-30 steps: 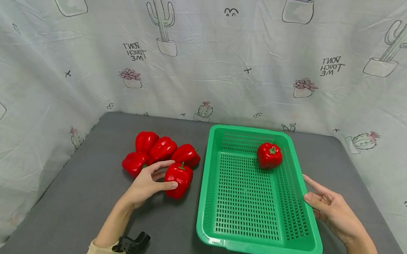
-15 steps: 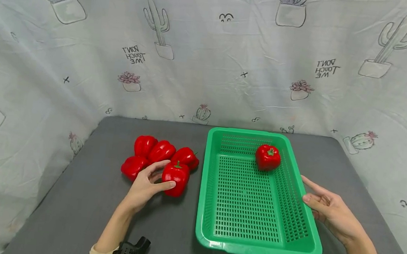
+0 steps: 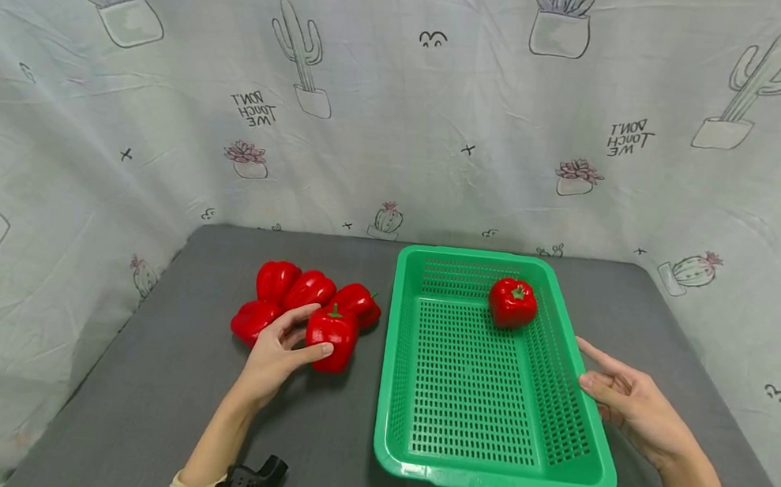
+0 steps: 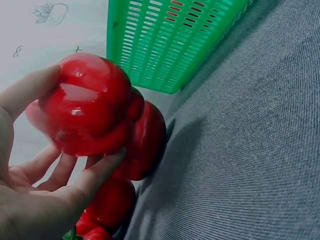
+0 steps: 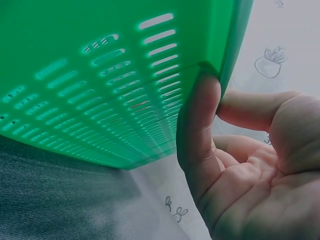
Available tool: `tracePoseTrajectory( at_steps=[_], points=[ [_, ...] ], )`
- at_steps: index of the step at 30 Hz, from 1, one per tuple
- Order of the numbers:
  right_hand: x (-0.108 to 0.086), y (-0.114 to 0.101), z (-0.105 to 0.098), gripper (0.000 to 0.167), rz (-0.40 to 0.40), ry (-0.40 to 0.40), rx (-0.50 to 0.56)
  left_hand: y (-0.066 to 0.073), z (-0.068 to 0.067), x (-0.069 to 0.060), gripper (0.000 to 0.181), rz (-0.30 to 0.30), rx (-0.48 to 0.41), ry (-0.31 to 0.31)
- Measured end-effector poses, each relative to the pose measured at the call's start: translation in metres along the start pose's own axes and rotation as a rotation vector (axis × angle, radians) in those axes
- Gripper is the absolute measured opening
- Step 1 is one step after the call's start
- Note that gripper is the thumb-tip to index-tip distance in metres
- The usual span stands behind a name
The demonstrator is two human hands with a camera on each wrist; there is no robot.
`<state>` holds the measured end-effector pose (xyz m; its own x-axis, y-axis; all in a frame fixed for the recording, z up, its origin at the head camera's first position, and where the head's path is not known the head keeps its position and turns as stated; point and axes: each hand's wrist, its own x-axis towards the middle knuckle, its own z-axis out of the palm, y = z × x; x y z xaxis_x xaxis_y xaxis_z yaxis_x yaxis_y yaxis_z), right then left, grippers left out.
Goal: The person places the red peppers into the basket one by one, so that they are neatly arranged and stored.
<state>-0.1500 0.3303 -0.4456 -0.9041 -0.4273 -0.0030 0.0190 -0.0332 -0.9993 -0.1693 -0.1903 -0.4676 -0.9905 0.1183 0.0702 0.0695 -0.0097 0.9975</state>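
My left hand (image 3: 279,355) grips a glossy red bell pepper (image 3: 331,339) between thumb and fingers, its green stem upward in the head view. In the left wrist view this bell pepper (image 4: 85,107) is off the table, with a shadow on the cloth beside it. Several more red bell peppers (image 3: 310,289) lie close together just behind that hand. My right hand (image 3: 644,409) pinches the right rim of a green plastic basket (image 3: 480,479), thumb on one side and a finger under the rim. One red bell pepper (image 3: 513,302) sits inside at the back right.
A grey cloth (image 3: 155,377) covers the table. White curtain fabric (image 3: 375,115) printed with cacti hangs behind it and at both sides. The basket stands to the right of the loose peppers, with a strip of cloth between.
My left hand and the bell pepper in it have shifted slightly left, nearer the other peppers. The right hand keeps its place on the basket rim. The head view has tilted a little.
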Motion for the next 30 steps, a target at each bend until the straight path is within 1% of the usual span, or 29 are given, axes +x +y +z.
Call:
tracePoseTrajectory(
  at_steps=[2, 5, 10, 14, 18, 22, 25, 30],
  points=[
    [0.0, 0.0, 0.0, 0.059, -0.002, -0.001, 0.009, 0.005, 0.001, -0.002, 0.062, -0.006, 0.001, 0.017],
    [0.0, 0.001, 0.001, 0.058, -0.009, 0.0, 0.009, 0.02, 0.004, -0.006, 0.063, 0.005, -0.008, 0.038],
    [0.0, 0.0, 0.002, 0.058, -0.016, 0.001, -0.009, 0.05, 0.014, -0.012, 0.064, 0.081, -0.039, 0.032],
    [0.002, -0.002, 0.002, 0.059, -0.013, -0.001, -0.016, 0.072, 0.029, -0.009, 0.066, 0.133, -0.035, 0.006],
    [0.003, -0.002, 0.002, 0.059, 0.001, -0.002, -0.01, 0.086, 0.047, 0.003, 0.069, 0.177, -0.007, -0.045],
    [0.001, -0.001, 0.002, 0.059, 0.016, 0.013, -0.018, 0.099, 0.069, 0.021, 0.068, 0.206, -0.011, -0.103],
    [0.0, 0.0, 0.001, 0.059, 0.021, 0.029, -0.031, 0.111, 0.088, 0.035, 0.066, 0.24, -0.022, -0.136],
    [0.0, 0.0, 0.001, 0.059, 0.018, 0.019, -0.026, 0.129, 0.123, 0.054, 0.067, 0.3, -0.014, -0.187]
  ],
)
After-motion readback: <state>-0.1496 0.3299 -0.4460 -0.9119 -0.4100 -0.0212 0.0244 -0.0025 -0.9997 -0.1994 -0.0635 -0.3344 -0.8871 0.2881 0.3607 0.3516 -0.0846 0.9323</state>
